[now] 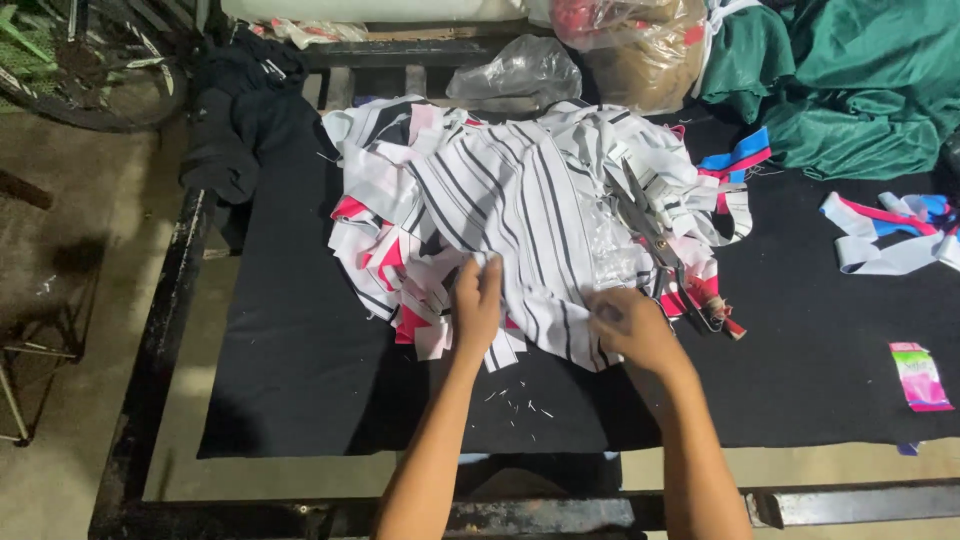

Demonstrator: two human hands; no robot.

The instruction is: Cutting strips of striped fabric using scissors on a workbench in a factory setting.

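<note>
Two bare hands rest on a heap of cut fabric pieces (520,200) that lies in the middle of a black cloth (300,350) spread over a dark metal-framed table (165,300). The heap is mostly white cloth with thin dark stripes, mixed with pink and red scraps.

The left hand (477,305) lies flat on the near edge of the heap, fingers stretched forward and close together, pressing down on a striped piece. The right hand (630,325) sits just beside it to the right, fingers curled in and pinching the lower edge of the same striped cloth; exactly what sits between the fingertips cannot be told. A pair of scissors (655,240) lies on the heap just beyond the right hand, next to a bit of clear plastic film.

Small white thread clippings (515,400) dot the black cloth near the wrists.

At the right edge of the cloth, well apart from the hands, lies a small flat rectangular packet (920,377), pink and white with a touch of green. Farther back on the right are loose strips in white, blue and pink (890,235). Behind the heap sit a crumpled clear plastic bag (515,72) and a larger brownish bag (640,45) holding something red, with green cloth (850,80) bunched at the far right corner. A bicycle wheel (90,70) shows at the top left.
</note>
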